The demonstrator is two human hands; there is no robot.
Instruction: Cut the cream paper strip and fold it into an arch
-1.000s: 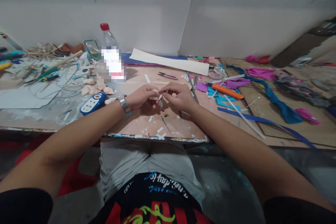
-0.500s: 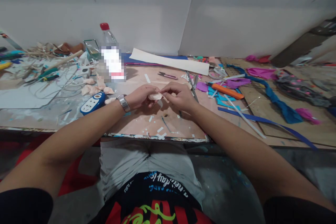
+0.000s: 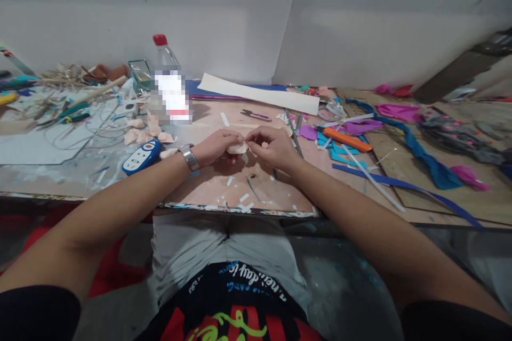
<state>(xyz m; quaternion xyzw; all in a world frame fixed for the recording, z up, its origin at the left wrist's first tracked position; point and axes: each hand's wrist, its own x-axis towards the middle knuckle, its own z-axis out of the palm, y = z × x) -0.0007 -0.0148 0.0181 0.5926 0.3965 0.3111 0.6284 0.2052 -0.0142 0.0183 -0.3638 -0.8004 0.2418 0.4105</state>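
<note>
Above the near part of the table, my left hand (image 3: 216, 147) is closed round a small cream paper piece (image 3: 238, 147), pinching it between thumb and fingers. My right hand (image 3: 274, 146) meets it from the other side, with thumb and forefinger pinched at the piece's right edge. How the fingers lie beneath the piece is hidden. Thread snips (image 3: 256, 115) rest on the table just beyond the hands, and a metal scissors-like tool (image 3: 295, 130) lies beside my right hand. White paper scraps (image 3: 245, 197) are scattered in front of me.
At left are a blue power strip (image 3: 142, 157), peach crumpled pieces (image 3: 136, 136), pliers (image 3: 74, 118) and a red-capped bottle (image 3: 166, 56). A cream paper strip (image 3: 260, 95) lies behind. On the right are an orange cutter (image 3: 347, 139), a blue strip (image 3: 416, 189) and a dark bottle (image 3: 460, 66).
The cream piece has turned slightly in my fingers, and the loose flap below it shows less. Both hands have stayed in nearly the same place.
</note>
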